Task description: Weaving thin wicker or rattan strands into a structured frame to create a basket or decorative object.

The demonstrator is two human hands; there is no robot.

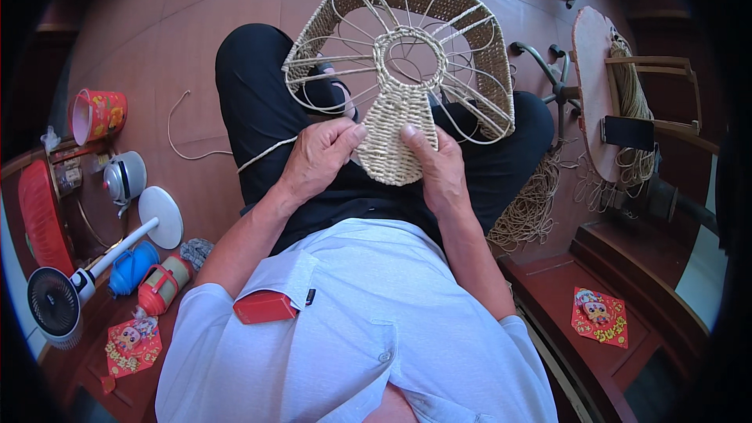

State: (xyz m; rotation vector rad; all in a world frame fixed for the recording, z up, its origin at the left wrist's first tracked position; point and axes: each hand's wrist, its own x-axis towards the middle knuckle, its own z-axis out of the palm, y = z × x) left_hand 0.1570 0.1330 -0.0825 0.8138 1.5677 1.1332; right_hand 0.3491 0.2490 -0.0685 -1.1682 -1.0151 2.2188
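Note:
A partly woven basket of pale straw cord on a wire frame rests over my lap. Its rim is a woven band, thin wire loops and cord-wrapped spokes run inward, and a ring sits in the middle. From that ring a tightly woven panel widens toward me. My left hand is closed at the panel's left edge, pinching the straw cord, which trails left over my thigh to the floor. On the panel's right edge, my right hand grips with its thumb on top and its fingers hidden underneath.
Coils of cord lie on the floor at the right, beside a round-edged board and a phone. At the left stand a red bucket, a metal kettle, thermos flasks and a fan.

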